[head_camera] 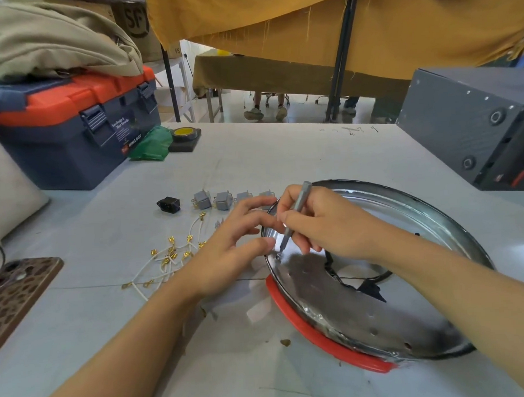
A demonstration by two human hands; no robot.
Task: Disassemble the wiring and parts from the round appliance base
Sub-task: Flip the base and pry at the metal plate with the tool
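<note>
My right hand (318, 223) pinches a slim grey screwdriver (295, 215), tip on a screw (278, 256) in the round appliance base (376, 283) lying on the desk (253, 157). My left hand (241, 243), fingers relaxed, touches its rim beside loose white wires (168, 261).

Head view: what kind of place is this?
Probably a repair workshop: a toolbox stands on the work table, removed wires lie loose, and more cloth-covered tables stand behind.

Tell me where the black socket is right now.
In the head view the black socket lies on the table left of the left hand, at the left end of the row of grey switches, above the white wires.
</note>
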